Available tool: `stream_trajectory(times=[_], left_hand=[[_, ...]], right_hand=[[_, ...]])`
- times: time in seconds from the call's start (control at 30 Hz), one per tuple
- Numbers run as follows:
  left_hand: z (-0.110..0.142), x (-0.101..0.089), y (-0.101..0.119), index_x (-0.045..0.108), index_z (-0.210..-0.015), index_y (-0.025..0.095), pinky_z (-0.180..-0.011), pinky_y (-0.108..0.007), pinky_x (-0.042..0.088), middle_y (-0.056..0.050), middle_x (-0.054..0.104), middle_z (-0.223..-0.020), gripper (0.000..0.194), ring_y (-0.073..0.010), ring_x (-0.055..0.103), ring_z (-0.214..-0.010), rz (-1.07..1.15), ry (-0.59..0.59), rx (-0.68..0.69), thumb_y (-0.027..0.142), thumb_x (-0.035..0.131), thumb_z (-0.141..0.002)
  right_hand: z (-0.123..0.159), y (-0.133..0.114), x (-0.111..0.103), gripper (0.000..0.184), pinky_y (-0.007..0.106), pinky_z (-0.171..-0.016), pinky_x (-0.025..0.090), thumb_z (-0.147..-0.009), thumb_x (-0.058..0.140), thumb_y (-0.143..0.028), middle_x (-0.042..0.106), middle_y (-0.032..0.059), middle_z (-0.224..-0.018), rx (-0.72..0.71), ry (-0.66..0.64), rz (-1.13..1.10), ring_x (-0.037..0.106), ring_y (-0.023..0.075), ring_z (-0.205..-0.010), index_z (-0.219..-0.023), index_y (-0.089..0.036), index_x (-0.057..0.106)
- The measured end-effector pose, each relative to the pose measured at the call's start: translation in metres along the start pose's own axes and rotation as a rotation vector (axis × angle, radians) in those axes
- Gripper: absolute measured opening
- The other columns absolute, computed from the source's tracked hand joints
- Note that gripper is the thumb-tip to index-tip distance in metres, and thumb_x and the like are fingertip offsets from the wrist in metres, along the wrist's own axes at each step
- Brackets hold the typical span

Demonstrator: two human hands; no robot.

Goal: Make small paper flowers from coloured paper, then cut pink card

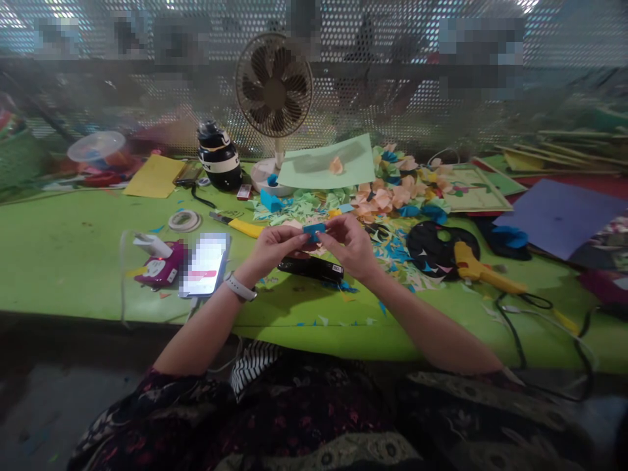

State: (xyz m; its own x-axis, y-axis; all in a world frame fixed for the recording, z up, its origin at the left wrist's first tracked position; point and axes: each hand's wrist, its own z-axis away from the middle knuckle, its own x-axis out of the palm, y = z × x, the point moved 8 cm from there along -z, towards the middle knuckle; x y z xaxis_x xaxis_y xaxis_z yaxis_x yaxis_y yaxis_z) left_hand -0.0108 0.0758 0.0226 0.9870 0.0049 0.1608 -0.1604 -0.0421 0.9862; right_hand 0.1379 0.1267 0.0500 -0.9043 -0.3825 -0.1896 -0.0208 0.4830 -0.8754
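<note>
A small piece of blue paper (314, 231) is pinched between both hands above the middle of the table. My left hand (279, 245) grips its left side with thumb and fingers. On its right side, my right hand (350, 243) holds it the same way. Just below the hands lies a black stapler (311, 268). A yellow-handled cutter (243, 227) rests at the left of my left hand. Beyond and to the right spread blue paper scraps (392, 248) and green cut pieces (328, 199). How the blue paper is folded cannot be made out.
A phone (205, 265), a purple power adapter (161, 261) and a tape roll (184, 220) lie left. Behind stand a black bottle (219, 160) and a fan (275, 91). A yellow glue gun (483, 271) with its cord lies right, near purple paper (564, 212).
</note>
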Motion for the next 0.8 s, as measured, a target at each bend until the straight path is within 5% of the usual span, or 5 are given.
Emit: stream_trajectory(times=[0.27, 0.8], left_hand=[[0.003, 0.007, 0.0, 0.074, -0.088, 0.015, -0.073, -0.029, 0.063, -0.007, 0.079, -0.084, 0.033, -0.0215, 0.078, -0.085, -0.002, -0.08, -0.022, 0.044, 0.083, -0.075], [0.006, 0.008, -0.002, 0.073, -0.086, 0.015, -0.067, -0.03, 0.064, -0.012, 0.08, -0.086, 0.038, -0.0253, 0.078, -0.083, 0.06, -0.098, -0.089, 0.047, 0.083, -0.071]], right_hand=[[-0.002, 0.002, 0.006, 0.04, 0.03, -0.066, 0.056, -0.08, 0.072, -0.06, 0.066, 0.0008, -0.078, 0.11, -0.09, -0.108, 0.062, 0.0143, -0.071, -0.084, -0.021, 0.064], [-0.002, 0.016, 0.002, 0.043, 0.034, -0.075, 0.057, -0.07, 0.08, -0.062, 0.069, 0.0005, -0.075, 0.189, -0.015, -0.223, 0.063, 0.0148, -0.071, -0.076, -0.021, 0.068]])
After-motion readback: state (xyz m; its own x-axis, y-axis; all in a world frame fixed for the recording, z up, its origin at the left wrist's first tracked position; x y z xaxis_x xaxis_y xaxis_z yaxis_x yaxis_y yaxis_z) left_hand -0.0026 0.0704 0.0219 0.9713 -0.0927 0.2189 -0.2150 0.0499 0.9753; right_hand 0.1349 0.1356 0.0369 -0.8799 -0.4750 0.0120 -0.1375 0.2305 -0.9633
